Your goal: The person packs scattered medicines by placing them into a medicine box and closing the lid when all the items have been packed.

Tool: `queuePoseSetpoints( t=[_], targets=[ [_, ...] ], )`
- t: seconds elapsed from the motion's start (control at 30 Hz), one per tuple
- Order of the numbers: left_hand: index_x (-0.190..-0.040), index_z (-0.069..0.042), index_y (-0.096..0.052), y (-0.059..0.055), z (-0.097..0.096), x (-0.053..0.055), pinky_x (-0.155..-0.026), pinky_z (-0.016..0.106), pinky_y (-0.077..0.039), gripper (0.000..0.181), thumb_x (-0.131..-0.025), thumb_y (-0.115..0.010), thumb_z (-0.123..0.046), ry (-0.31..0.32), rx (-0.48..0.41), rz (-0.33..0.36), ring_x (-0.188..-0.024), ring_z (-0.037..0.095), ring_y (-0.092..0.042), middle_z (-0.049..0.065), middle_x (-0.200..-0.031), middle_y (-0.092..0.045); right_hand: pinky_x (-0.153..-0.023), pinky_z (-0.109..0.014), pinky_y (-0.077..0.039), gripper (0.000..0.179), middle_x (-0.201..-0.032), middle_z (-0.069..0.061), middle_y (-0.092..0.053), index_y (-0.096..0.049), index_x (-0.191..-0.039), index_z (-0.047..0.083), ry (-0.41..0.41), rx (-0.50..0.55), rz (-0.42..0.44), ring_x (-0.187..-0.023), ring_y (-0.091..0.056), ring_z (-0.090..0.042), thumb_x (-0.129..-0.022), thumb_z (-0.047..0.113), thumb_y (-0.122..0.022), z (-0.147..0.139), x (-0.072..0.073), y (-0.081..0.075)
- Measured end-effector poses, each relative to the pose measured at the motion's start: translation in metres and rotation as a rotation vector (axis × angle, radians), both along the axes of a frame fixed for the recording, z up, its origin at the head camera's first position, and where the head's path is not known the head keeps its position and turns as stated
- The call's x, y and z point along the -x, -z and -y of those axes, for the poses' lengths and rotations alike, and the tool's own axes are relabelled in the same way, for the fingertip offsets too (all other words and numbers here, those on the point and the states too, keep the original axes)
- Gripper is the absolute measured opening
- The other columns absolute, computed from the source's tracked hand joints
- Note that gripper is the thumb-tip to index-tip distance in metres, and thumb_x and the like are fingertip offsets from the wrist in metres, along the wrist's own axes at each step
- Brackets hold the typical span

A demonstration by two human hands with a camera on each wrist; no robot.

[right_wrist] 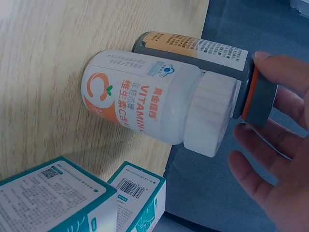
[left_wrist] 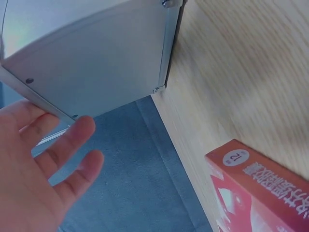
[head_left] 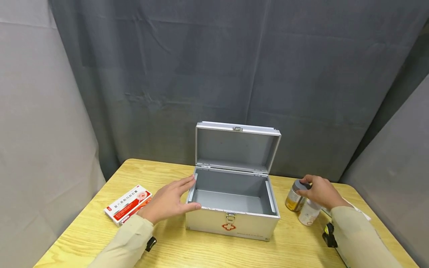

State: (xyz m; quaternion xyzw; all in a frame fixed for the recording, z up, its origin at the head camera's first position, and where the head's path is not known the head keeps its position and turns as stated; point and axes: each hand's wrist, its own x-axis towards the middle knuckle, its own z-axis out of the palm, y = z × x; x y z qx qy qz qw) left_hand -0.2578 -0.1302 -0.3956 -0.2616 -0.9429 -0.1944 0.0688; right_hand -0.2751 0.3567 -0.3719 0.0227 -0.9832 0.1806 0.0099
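An aluminium first-aid case (head_left: 214, 222) with a red cross on its front stands with its lid raised, its grey inside showing no contents. My left hand (head_left: 171, 199) is at the case's left rim, fingers extended and thumb over the front corner. On the right, my right hand (head_left: 320, 191) grips the grey cap (right_wrist: 261, 99) of a dark pill bottle (head_left: 294, 200) with a yellow and white label, thumb on one side and fingers on the other. Directly in front of that bottle stands a white vitamin C bottle (head_left: 309, 214), close below the right palm.
Red and white medicine boxes (head_left: 129, 203) lie left of the case, by the left forearm. Two teal and white boxes, one larger (right_wrist: 53, 198) and one smaller (right_wrist: 137, 193), are near the white bottle, mostly hidden by the right sleeve in the head view. A grey curtain (head_left: 161, 82) hangs behind the table.
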Motion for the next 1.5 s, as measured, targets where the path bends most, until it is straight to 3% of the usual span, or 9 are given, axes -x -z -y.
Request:
queuePoseSetpoints(
  t=[0.27, 0.47, 0.6, 0.87, 1.13, 1.5],
  targets=[
    [-0.149, -0.016, -0.046, -0.003, 0.000, -0.002, -0.112, 0.049, -0.042, 0.088, -0.083, -0.058, -0.073, 0.006, 0.054, -0.044, -0.140, 0.029, -0.049, -0.003, -0.159, -0.041, -0.076, -0.048, -0.054, 0.051, -0.123, -0.032, -0.063, -0.063, -0.125, -0.004, -0.043, -0.042, -0.074, -0.100, -0.066, -0.040, -0.087, 0.028, -0.074, 0.003, -0.005, 0.006],
    [-0.152, -0.016, -0.041, -0.001, -0.001, -0.001, -0.111, 0.053, -0.042, 0.091, -0.084, -0.056, -0.073, 0.014, 0.073, -0.063, -0.139, 0.030, -0.050, -0.002, -0.160, -0.039, -0.075, -0.048, -0.055, 0.051, -0.124, -0.033, -0.061, -0.062, -0.126, -0.005, -0.060, -0.047, -0.068, -0.101, -0.065, -0.041, -0.088, 0.028, -0.073, 0.000, -0.007, 0.007],
    [-0.148, -0.015, -0.048, -0.002, -0.002, 0.000, -0.108, 0.051, -0.043, 0.089, -0.082, -0.056, -0.075, 0.018, 0.089, -0.100, -0.136, 0.030, -0.052, -0.003, -0.158, -0.043, -0.075, -0.048, -0.055, 0.051, -0.123, -0.033, -0.062, -0.062, -0.125, -0.005, -0.059, -0.046, -0.067, -0.100, -0.066, -0.041, -0.088, 0.027, -0.074, -0.002, -0.006, 0.009],
    [-0.148, -0.017, -0.049, 0.000, -0.001, 0.001, -0.109, 0.050, -0.040, 0.088, -0.083, -0.055, -0.075, 0.015, 0.111, -0.154, -0.140, 0.026, -0.044, -0.002, -0.156, -0.046, -0.074, -0.048, -0.055, 0.054, -0.124, -0.034, -0.060, -0.060, -0.127, -0.005, -0.051, -0.051, -0.065, -0.100, -0.065, -0.041, -0.088, 0.029, -0.074, 0.000, -0.004, 0.009],
    [-0.145, -0.017, -0.052, 0.001, -0.003, 0.000, -0.105, 0.050, -0.044, 0.085, -0.081, -0.061, -0.072, 0.006, 0.054, -0.106, -0.132, 0.028, -0.053, -0.003, -0.154, -0.048, -0.081, -0.057, -0.053, 0.050, -0.122, -0.035, -0.061, -0.061, -0.126, -0.006, -0.044, -0.060, -0.099, -0.105, -0.063, -0.048, -0.089, 0.025, -0.073, 0.000, -0.006, 0.014],
    [-0.148, -0.013, -0.048, -0.001, -0.001, -0.002, -0.113, 0.050, -0.042, 0.085, -0.084, -0.061, -0.067, 0.025, 0.001, -0.036, -0.140, 0.029, -0.048, -0.001, -0.158, -0.043, -0.071, -0.048, -0.054, 0.050, -0.120, -0.031, -0.063, -0.060, -0.126, -0.004, -0.052, -0.018, -0.081, -0.095, -0.066, -0.037, -0.089, 0.027, -0.072, 0.000, -0.009, 0.009]
  ],
)
